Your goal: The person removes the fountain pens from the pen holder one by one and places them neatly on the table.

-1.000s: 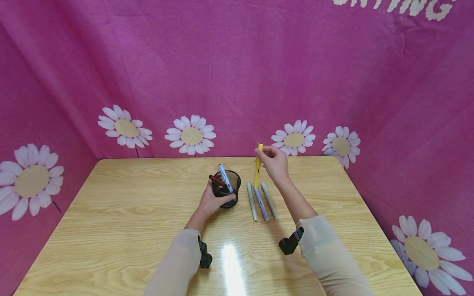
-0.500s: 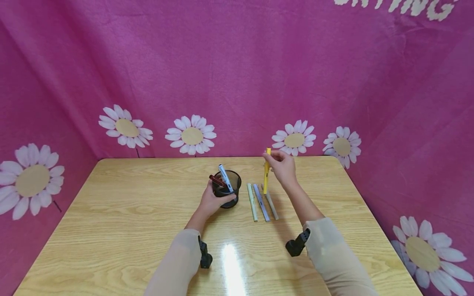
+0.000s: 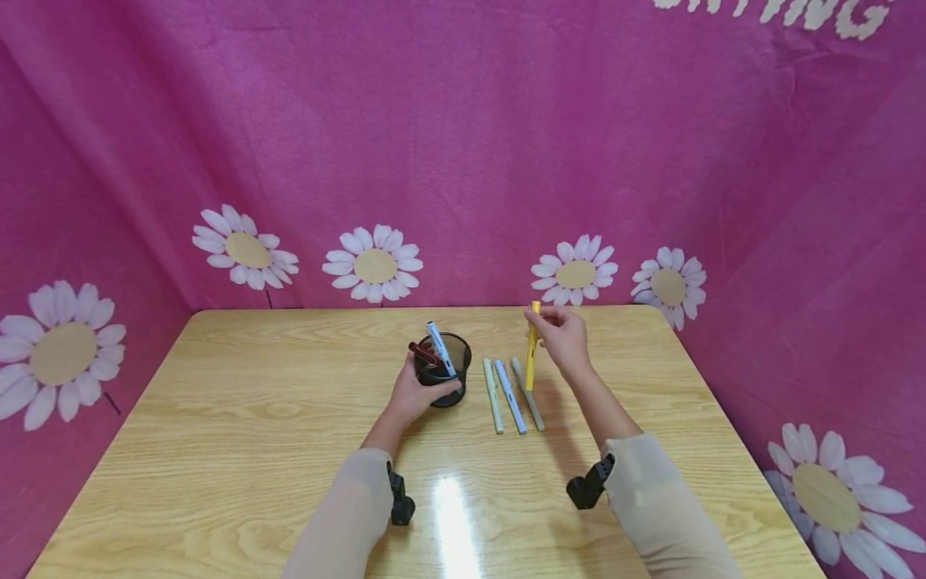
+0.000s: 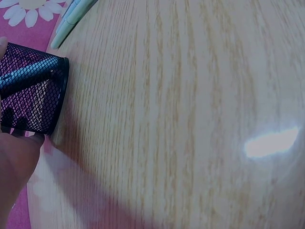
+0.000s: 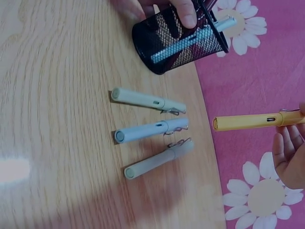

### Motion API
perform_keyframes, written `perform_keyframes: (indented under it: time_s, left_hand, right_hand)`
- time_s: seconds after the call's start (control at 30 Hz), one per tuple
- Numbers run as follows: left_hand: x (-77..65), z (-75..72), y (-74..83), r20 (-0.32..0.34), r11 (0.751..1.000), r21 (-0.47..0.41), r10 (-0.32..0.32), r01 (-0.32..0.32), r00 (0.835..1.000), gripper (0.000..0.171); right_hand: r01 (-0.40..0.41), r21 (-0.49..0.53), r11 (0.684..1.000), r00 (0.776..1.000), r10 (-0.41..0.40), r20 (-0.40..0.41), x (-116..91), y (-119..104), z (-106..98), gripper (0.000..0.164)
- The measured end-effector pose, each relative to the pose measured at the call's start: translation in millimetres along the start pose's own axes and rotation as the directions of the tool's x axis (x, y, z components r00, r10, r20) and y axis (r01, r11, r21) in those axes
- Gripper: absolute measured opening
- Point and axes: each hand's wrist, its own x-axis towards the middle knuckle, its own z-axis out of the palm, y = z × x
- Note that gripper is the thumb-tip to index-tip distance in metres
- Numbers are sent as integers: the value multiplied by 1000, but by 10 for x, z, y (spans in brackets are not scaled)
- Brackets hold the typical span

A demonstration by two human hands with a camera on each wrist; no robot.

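My left hand (image 3: 414,396) grips the black mesh pen holder (image 3: 463,354), fingers and thumb round its side. Inside it lean a light blue pen (image 3: 440,347) and a dark red pen (image 3: 423,352). My right hand (image 3: 566,338) pinches a yellow pen (image 5: 248,121) near its clip end, the other end pointing down above the table. Below and left of that hand, a pale green pen (image 5: 138,98), a light blue-violet pen (image 5: 150,130) and a grey-green pen (image 5: 159,158) lie side by side on the table, clips toward the far edge.
The wooden table (image 3: 253,418) ends at a pink curtain (image 3: 463,161) printed with white daisies, which also hangs along both sides. A bright glare spot (image 3: 454,523) shines on the near part of the table.
My right hand has moved right and somewhat lower with the yellow pen, from above the blue-violet pen to above the grey-green one. My left hand and the pen holder have stayed in place.
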Motion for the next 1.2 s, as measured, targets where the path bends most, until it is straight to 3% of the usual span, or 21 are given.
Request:
perform_keyframes:
  time_s: [0.73,0.97,1.2]
  left_hand:
    - [18,0,-30,5,1000,3,-15,14,1000,94]
    - [-5,-3,-3,-1,1000,18,23,-23,1000,94]
    - [17,2,-20,6,1000,-10,-11,11,1000,93]
  right_hand:
    - [-75,-45,996,997,77,32,22,208,-186,39]
    - [-100,-54,994,995,101,26,22,267,-227,39]
    - [-138,-89,987,989,141,37,31,380,-274,40]
